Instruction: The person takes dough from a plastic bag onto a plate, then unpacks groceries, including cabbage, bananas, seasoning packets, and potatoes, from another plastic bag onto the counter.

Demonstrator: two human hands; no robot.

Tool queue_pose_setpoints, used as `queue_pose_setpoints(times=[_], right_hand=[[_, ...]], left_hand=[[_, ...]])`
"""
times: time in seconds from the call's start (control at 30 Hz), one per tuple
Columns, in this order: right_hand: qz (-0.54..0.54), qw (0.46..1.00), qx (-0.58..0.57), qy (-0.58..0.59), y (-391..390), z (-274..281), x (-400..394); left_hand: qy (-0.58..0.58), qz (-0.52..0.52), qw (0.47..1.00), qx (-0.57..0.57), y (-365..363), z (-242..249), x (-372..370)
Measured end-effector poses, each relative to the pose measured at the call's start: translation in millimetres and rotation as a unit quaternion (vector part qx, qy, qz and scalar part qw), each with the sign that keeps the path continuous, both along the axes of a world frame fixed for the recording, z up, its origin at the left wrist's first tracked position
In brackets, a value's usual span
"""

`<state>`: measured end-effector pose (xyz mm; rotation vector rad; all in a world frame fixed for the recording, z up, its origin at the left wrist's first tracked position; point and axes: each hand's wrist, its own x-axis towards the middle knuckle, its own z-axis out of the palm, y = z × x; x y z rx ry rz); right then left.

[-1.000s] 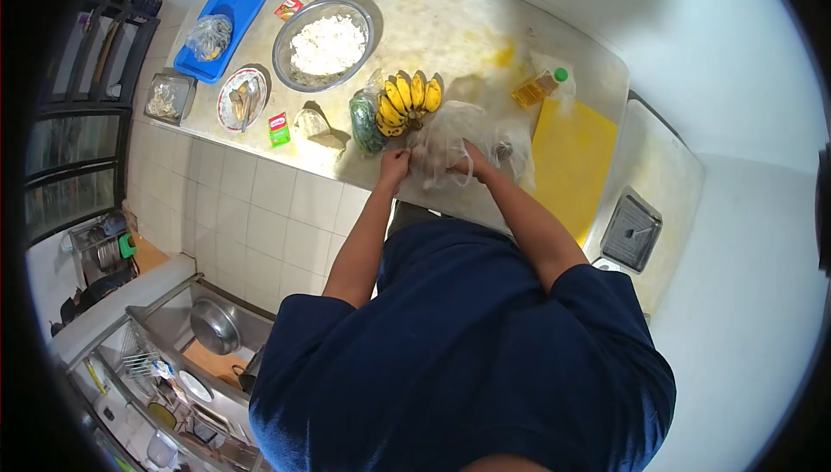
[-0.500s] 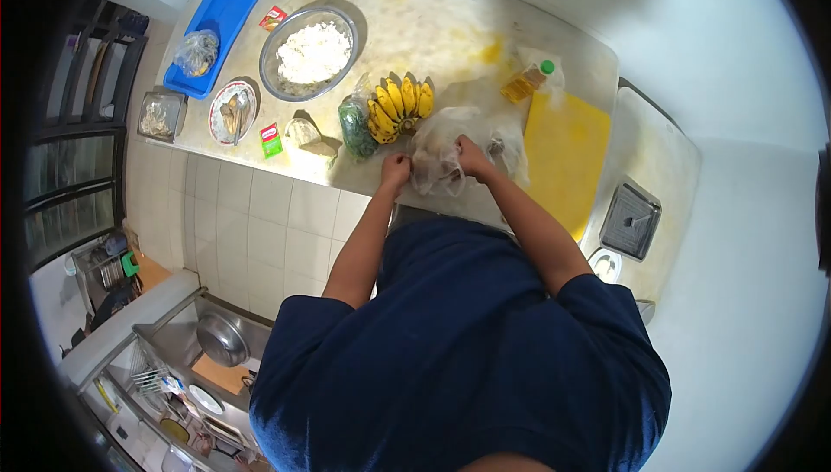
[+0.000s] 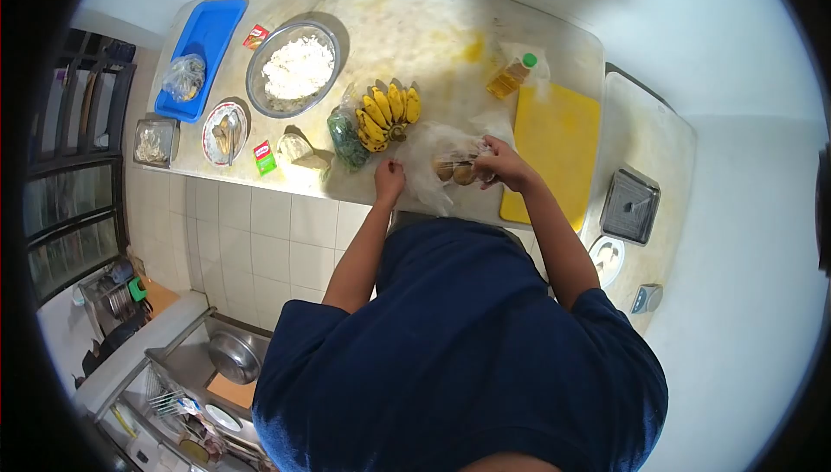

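My left hand is closed at the left edge of a thin, whitish plastic bag lying crumpled on the counter. My right hand grips a clear plastic pack with several round, brown things over the bag; their kind is hard to make out. Just beyond my left hand are a bunch of yellow bananas and a bag of green vegetables. Right of my right hand lies a yellow cutting board.
Behind the board stands a green-capped oil bottle. Leftward are a steel bowl of white food, a plate with a spoon, a green packet and a blue tray. A dark tray lies at right.
My right hand has moved right and lifted the pack of brown things into sight, out of or over the bag. My left hand stays beside the bag. The view has shifted slightly.
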<state>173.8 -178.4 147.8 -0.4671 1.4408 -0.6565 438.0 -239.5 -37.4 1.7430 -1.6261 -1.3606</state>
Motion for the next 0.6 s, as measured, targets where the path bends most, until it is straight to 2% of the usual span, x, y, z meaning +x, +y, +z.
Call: queue_pose_setpoints(times=[0.07,0.17,0.27,0.33,0.4,0.47,0.6], right_hand=[[-0.008,1.0,-0.012,-0.013,4.5,0.8,-8.7],[-0.042,0.998,-0.038,-0.039,12.8,-12.7,-18.2],[-0.1,0.991,-0.065,-0.056,15.6,-12.3,-13.4],[-0.129,0.985,-0.08,-0.078,16.9,-12.6,-7.8],[-0.12,0.985,-0.093,-0.08,16.9,-6.5,-6.1],[-0.087,0.99,-0.096,-0.057,12.4,2.1,-7.3],[-0.01,0.995,-0.095,0.041,7.4,23.9,-23.8]], left_hand=[[-0.043,-0.033,0.998,-0.039,-1.7,13.0,0.9],[-0.13,-0.146,0.97,-0.143,-6.4,56.7,1.1],[-0.022,-0.246,0.916,-0.315,-15.9,122.8,-6.4],[0.006,-0.267,0.9,-0.344,-18.7,150.8,-19.2],[0.041,-0.286,0.91,-0.299,-23.2,152.5,-23.5],[0.085,-0.301,0.933,-0.18,-30.9,139.8,-27.2],[0.121,-0.319,0.923,-0.18,-39.6,113.6,-26.4]])
